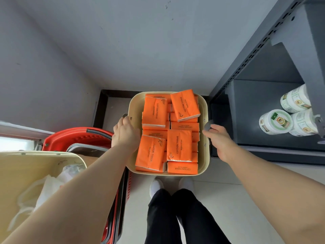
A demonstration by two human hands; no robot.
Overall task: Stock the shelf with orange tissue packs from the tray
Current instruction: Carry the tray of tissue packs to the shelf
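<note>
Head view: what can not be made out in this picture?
- Lower orange tissue packs in the tray: covered by the top packs, so no count.
- Tray handles: mostly under the left hand and right hand.
- Shelf: cut off by the right edge.
- White jars: label text too small.

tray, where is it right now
The tray is held mid-frame in the head view, between the left hand and right hand, dark shelf to its right, red basket to its left.
</note>
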